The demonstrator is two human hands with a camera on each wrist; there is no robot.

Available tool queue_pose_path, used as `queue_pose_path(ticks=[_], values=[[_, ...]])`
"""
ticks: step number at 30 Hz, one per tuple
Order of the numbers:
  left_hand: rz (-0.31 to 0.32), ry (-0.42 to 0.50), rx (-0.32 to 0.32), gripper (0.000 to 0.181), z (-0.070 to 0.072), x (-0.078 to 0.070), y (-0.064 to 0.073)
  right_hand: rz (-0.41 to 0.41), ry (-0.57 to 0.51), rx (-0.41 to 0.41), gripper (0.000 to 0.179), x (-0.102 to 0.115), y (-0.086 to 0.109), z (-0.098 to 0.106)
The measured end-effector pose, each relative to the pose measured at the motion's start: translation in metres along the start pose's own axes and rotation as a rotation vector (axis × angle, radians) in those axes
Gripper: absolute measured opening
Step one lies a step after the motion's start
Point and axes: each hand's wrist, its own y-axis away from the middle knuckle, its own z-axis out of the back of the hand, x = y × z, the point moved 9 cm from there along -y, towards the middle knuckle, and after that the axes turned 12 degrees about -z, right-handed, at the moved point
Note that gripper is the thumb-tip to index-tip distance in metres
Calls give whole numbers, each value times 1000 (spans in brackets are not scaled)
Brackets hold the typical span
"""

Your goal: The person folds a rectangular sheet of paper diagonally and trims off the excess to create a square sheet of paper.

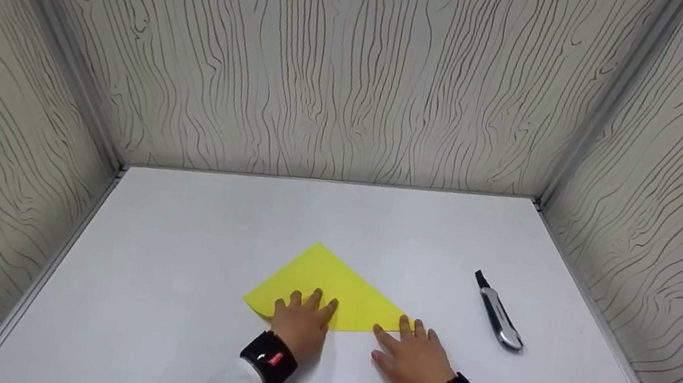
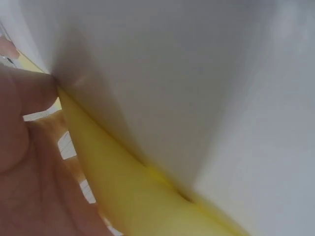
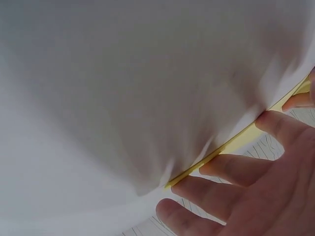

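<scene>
A sheet of yellow paper (image 1: 328, 278), folded into a triangle, lies on the white table with its peak pointing away from me. My left hand (image 1: 301, 325) rests on the near part of it, fingers spread. In the left wrist view the near edge of the yellow paper (image 2: 133, 191) bulges up a little beside that hand's palm. My right hand (image 1: 414, 360) touches the paper's right corner with spread fingertips. The right wrist view shows fingers (image 3: 236, 167) of that hand along the thin yellow edge.
A utility knife (image 1: 501, 318) with a grey and black handle lies to the right of the paper. The white tabletop (image 1: 185, 228) is bounded by wood-grain patterned panels (image 1: 347, 69) at the back and both sides.
</scene>
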Motion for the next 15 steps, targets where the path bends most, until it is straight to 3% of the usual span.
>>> queue_pose_path(ticks=[5, 10, 12, 15], values=[[-38, -194, -1, 40, 7, -12, -1, 3, -7, 5, 54, 0, -2, -1], [-145, -392, -110, 11, 18, -36, 1, -3, -1, -7, 52, -1, -1, -1], [-167, -387, -121, 13, 21, -42, 4, -3, 4, -17, 52, 0, -1, 0], [-159, -291, -60, 19, 20, -44, 8, -5, 6, -18, 53, 0, -2, -1]])
